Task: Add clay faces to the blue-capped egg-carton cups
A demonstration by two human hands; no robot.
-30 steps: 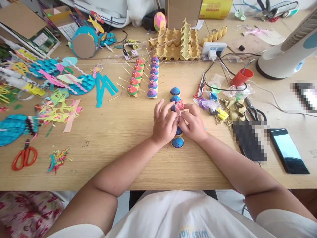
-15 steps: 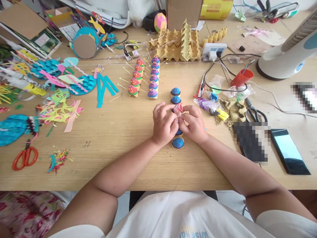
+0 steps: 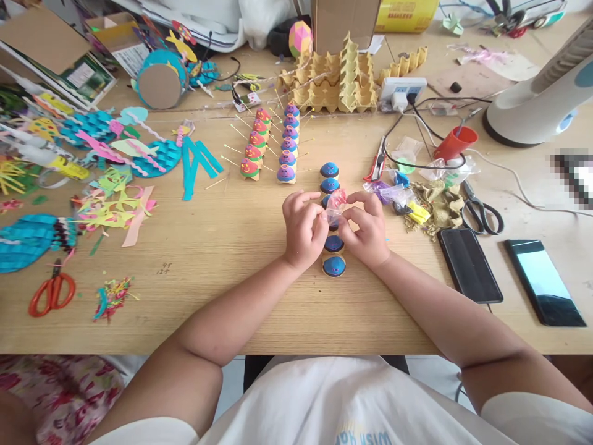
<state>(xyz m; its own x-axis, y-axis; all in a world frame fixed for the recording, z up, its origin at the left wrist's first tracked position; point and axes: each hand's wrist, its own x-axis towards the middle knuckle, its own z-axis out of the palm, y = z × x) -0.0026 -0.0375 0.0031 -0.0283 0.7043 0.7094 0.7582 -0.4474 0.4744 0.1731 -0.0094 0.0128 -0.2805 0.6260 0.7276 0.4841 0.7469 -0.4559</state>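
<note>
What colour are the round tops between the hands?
The round tops are blue, best seen in the head view.

Both forearms [image 3: 241,309] angle inward; the left hand [image 3: 303,232] and right hand [image 3: 367,228] face each other, fingers [image 3: 301,198] bent.

On table [image 3: 204,247]: domes [image 3: 333,243] in row, below plastic bag [image 3: 336,210] between left hand [image 3: 303,232] and right hand [image 3: 368,232]. Behind, leftward: two more rows [image 3: 288,143]. Far left: scissors [image 3: 55,286]. Right: phones [image 3: 471,264].

This looks like a craft workspace, its wooden tabletop [image 3: 208,321] strewn with coloured paper scraps [image 3: 115,209], orange-handled scissors [image 3: 54,292] and a red utility knife [image 3: 377,167]. Egg cartons [image 3: 319,96] sit behind two decorated egg-carton strips [image 3: 252,152].
</note>
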